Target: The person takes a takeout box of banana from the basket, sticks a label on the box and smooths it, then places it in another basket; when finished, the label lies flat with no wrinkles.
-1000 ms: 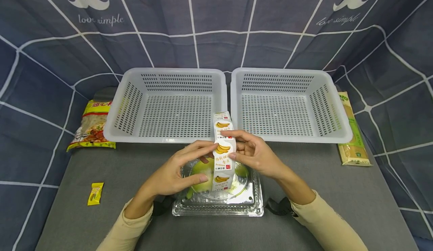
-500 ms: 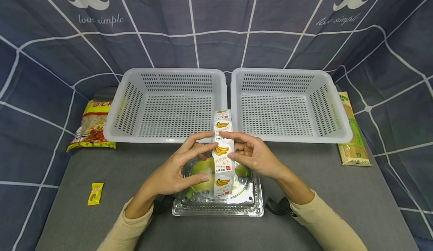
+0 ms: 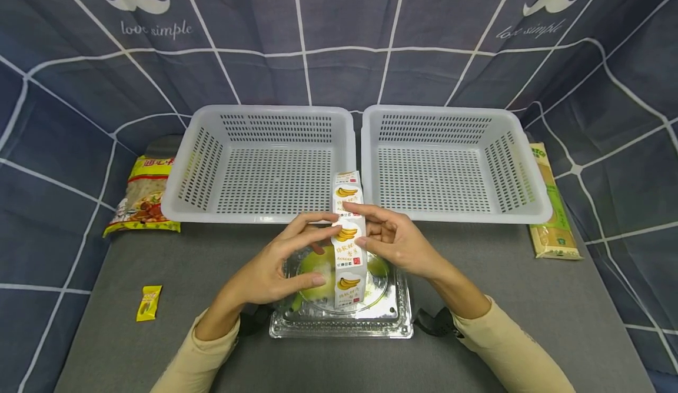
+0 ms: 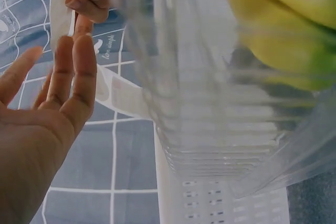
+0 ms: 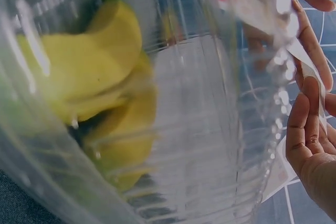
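Note:
A strip of banana stickers hangs upright above a clear plastic box with bananas inside. My right hand pinches the strip's right edge, thumb in front and curled fingers behind, as the left wrist view also shows. On the other side, my left hand has its fingers spread, with fingertips right at the strip's left edge. Its thumb stands apart, over the box lid. In the left wrist view the left hand's fingers are nearly straight. The strip's far end reaches toward the gap between two baskets.
Behind the box stand a left white basket and a right white basket. A yellow food bag lies at far left, a green and yellow noodle pack at far right. A small yellow packet lies on the grey table.
The strip has shifted slightly, its near end hanging a little lower over the box than a second ago. My left fingers have spread along its edge; the right hand keeps its hold.

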`<state>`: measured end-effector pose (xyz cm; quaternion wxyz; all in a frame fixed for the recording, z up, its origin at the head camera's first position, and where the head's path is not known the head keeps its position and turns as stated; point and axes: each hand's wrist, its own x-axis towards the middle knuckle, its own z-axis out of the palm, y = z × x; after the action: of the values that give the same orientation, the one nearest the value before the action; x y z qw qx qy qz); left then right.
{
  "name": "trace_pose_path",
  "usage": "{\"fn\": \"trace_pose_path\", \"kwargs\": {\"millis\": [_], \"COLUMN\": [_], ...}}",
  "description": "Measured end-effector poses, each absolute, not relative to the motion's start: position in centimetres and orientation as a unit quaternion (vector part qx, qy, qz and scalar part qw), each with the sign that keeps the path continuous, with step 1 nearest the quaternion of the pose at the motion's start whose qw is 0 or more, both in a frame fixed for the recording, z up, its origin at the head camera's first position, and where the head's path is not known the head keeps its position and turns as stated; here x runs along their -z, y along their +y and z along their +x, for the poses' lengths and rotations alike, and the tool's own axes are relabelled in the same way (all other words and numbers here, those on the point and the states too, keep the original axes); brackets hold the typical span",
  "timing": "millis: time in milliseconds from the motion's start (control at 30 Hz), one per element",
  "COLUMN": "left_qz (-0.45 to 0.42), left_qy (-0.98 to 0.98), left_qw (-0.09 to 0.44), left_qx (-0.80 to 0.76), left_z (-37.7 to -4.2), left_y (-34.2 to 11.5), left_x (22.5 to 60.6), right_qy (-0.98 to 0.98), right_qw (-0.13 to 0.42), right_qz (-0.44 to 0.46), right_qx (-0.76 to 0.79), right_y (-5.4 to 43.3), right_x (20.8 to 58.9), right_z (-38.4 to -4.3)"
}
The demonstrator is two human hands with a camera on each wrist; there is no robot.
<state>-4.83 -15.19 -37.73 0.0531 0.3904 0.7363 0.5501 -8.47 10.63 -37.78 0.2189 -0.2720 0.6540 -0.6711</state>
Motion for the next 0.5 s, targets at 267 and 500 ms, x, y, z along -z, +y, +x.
{"fn": "trace_pose_path", "kwargs": {"millis": [267,500], "left_qz": [0.388,0.378], "left_qy": [0.746,0.747], "left_qw": [0.062,0.073], "left_qx": [-0.538,-0.542], "left_z": [-4.95,-4.65], "left_y": [-15.26,-15.13], "left_x": [37.60,37.88], "right_qy": [0.659,0.663], "right_qw": [0.220,0.226], "right_qz": [-0.261,-0.266], "right_qx": [0.671,0.662], "right_y": [10.61,10.56], "right_x": [37.88,38.02], "right_z": [-8.67,-8.68]}}
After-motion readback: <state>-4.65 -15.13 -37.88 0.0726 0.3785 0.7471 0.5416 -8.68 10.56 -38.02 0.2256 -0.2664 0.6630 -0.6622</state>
